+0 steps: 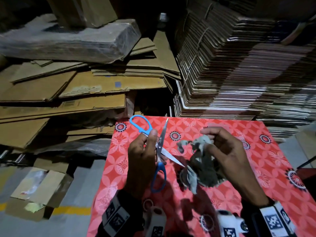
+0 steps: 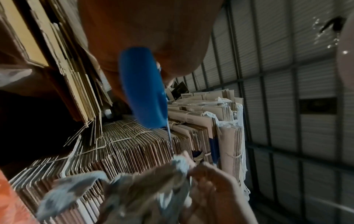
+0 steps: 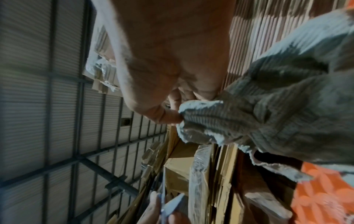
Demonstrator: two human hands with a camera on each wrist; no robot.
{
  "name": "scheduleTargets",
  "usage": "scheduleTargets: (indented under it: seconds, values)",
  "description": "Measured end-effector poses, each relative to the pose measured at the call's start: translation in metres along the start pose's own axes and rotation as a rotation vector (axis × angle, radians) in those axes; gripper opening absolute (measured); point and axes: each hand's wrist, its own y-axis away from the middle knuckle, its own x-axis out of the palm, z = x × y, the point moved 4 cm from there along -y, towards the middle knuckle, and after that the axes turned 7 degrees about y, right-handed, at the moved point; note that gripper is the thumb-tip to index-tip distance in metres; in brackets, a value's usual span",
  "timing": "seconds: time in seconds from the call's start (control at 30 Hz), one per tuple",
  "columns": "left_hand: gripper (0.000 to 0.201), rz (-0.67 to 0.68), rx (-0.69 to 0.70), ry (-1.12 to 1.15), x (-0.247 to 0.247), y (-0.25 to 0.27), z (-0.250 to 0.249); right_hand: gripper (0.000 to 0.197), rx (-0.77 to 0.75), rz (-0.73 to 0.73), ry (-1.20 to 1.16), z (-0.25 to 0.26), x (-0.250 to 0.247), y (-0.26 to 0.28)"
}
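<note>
1. Scissors [image 1: 159, 147] sit in my left hand [image 1: 142, 158] with the blades spread wide in a V. My left fingers [image 1: 152, 136] are curled round the shanks close to the pivot. Both blue loops look empty: one stands out beyond my fingertips, the other lies back toward my wrist.
2. My right hand [image 1: 227, 151] holds the cloth [image 1: 201, 170], a crumpled grey and pale-blue ribbed scrap with frayed edges. My right fingers [image 3: 166, 116] pinch one edge of it, thumb against fingertip. The rest hangs bunched under my palm, above the red patterned tabletop [image 1: 266, 168].
3. The lower blade points from my left fingers toward the cloth and ends just below my right fingers. I cannot tell whether the tip touches the fabric or stops just short of it.
4. I judge this to be the lining-up step: blades open, cloth offered to them, no cut under way at this spot.
5. The next move calls for a working grip, either fingers through the loops or a firmer squeeze on the shanks. The pinched edge should be pulled taut and fed deep into the V near the pivot, with my right fingertips kept clear of the closing blades.
6. Stacks of flattened cardboard [image 1: 239, 74] rise beyond both sets of fingers, well apart from the scissors and cloth.
</note>
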Motion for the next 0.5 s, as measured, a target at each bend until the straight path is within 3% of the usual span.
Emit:
scheduleTargets:
  seconds: [0.07, 0.33, 0.5]
  values:
    - [0.048, 0.022, 0.012, -0.009, 0.003, 0.002, 0.001, 0.037, -0.049, 0.057, -0.014, 0.011, 0.01, -0.001]
    - [0.05, 0.07, 0.095, -0.081, 0.01, 0.008, 0.001, 0.02, -0.325, 0.078, 0.298, 0.036, 0.053, 0.002]
    - [0.047, 0.071, 0.128, -0.153, 0.01, 0.01, 0.008, 0.016, -0.395, -0.114, 0.467, 0.03, 0.054, -0.006]
